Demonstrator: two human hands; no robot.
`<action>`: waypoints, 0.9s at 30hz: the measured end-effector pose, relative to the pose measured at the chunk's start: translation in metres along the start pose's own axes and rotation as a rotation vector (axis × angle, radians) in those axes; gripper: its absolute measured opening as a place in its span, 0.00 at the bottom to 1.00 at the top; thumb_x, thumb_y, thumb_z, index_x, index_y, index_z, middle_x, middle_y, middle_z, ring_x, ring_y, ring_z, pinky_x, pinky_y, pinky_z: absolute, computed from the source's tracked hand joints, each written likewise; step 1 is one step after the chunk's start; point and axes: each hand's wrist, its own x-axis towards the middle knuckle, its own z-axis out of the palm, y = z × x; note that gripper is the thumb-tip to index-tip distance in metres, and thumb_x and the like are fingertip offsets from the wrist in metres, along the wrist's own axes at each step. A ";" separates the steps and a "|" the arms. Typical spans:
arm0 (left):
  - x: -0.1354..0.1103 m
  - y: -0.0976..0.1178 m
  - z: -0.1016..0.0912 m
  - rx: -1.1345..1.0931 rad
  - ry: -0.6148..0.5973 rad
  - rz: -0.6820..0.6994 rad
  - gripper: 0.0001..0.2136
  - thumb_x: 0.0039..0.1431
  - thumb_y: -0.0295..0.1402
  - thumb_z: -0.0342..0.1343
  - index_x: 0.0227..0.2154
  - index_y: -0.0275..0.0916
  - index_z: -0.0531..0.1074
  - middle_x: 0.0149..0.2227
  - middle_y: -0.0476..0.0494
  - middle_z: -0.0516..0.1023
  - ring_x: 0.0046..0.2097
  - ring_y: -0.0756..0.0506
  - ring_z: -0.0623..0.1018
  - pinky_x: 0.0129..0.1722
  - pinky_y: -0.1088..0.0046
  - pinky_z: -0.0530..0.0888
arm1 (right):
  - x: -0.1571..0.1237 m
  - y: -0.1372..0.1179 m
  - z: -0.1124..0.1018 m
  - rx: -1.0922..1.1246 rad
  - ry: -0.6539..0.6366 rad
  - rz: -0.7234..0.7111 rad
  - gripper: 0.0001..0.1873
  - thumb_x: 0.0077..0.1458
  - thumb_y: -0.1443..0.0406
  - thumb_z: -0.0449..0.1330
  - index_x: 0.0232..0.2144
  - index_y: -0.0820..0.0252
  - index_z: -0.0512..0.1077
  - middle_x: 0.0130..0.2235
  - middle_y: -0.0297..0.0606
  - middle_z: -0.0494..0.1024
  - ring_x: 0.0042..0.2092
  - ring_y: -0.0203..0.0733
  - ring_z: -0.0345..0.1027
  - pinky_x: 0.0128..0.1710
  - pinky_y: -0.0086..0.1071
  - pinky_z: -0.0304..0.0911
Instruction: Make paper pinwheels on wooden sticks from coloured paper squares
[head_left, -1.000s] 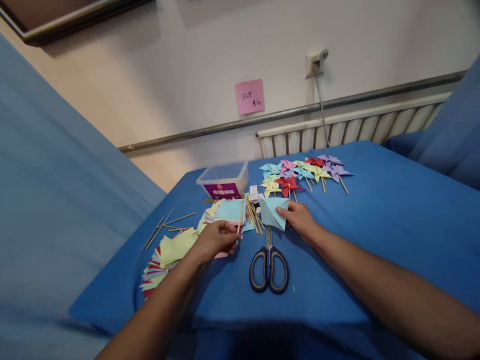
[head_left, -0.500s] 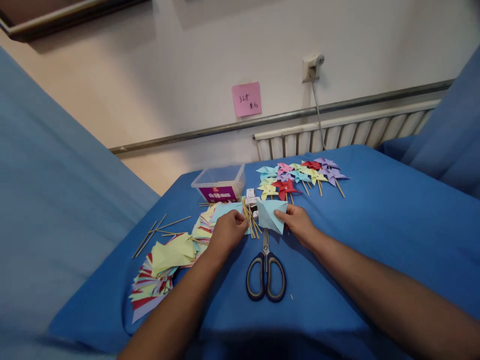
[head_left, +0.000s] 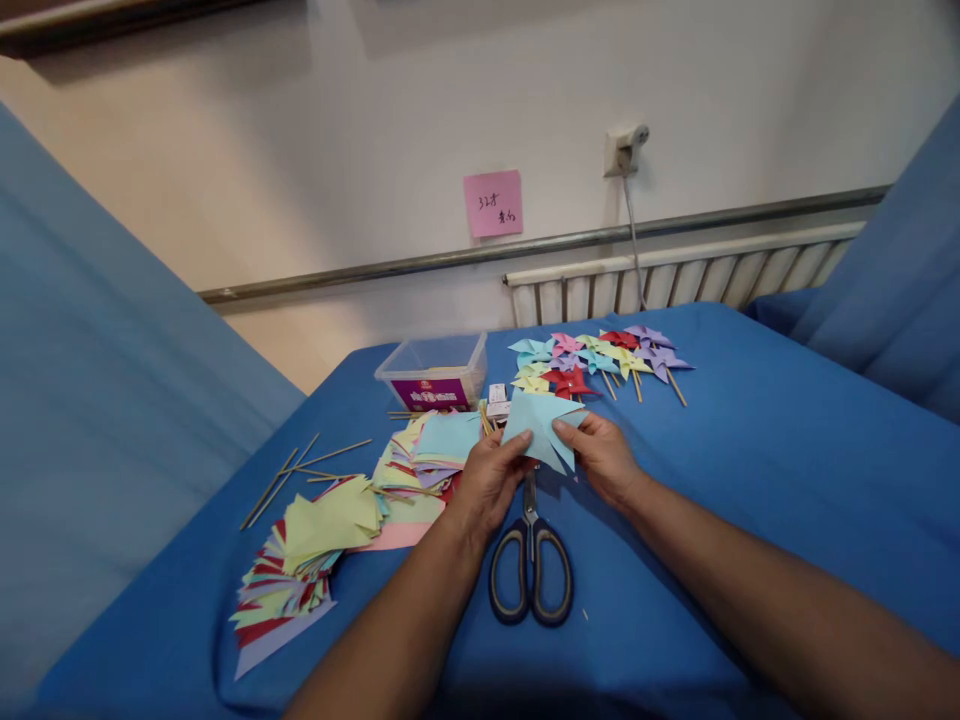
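Between my two hands is a light blue sheet of paper (head_left: 541, 418) with slits cut in from its corners. My left hand (head_left: 491, 478) pinches its lower left part, thumb on top. On its right side my right hand (head_left: 604, 455) grips it the same way. Just below the sheet lies a pair of scissors (head_left: 531, 560) with dark handles, its blades partly hidden under the hands. Thin wooden sticks (head_left: 486, 420) and a small white box (head_left: 497, 402) sit behind the sheet, partly covered by it.
Fanned stacks of coloured paper (head_left: 334, 525) lie at left, near loose sticks (head_left: 285, 475). A clear plastic tub (head_left: 435, 370) with a purple label stands behind. Several finished paper pinwheels (head_left: 570, 382) rest at the back right of the blue-covered table (head_left: 750, 480).
My left hand has left the sticks and moved right to grip the blue sheet, which my right hand held before. The view has shifted slightly.
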 end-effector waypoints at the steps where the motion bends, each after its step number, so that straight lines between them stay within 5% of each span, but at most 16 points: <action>1: 0.000 0.000 0.000 -0.012 0.009 0.022 0.17 0.43 0.32 0.71 0.37 0.33 0.77 0.32 0.43 0.81 0.33 0.47 0.78 0.37 0.71 0.75 | 0.000 0.001 0.000 -0.020 0.009 0.004 0.22 0.39 0.54 0.73 0.35 0.59 0.77 0.29 0.36 0.80 0.28 0.40 0.70 0.29 0.32 0.63; 15: -0.002 0.004 0.000 -0.047 0.060 0.112 0.16 0.43 0.34 0.71 0.33 0.31 0.77 0.30 0.43 0.80 0.29 0.49 0.77 0.33 0.73 0.74 | -0.007 0.005 0.003 -0.382 0.037 0.013 0.22 0.44 0.48 0.67 0.20 0.62 0.74 0.17 0.34 0.71 0.21 0.34 0.59 0.23 0.31 0.52; 27: -0.007 0.003 0.005 0.001 0.093 0.151 0.17 0.42 0.34 0.71 0.35 0.30 0.77 0.31 0.41 0.80 0.30 0.46 0.78 0.32 0.70 0.75 | -0.009 0.007 0.005 -0.474 0.024 0.058 0.28 0.43 0.43 0.65 0.14 0.62 0.71 0.17 0.37 0.72 0.20 0.35 0.63 0.25 0.31 0.58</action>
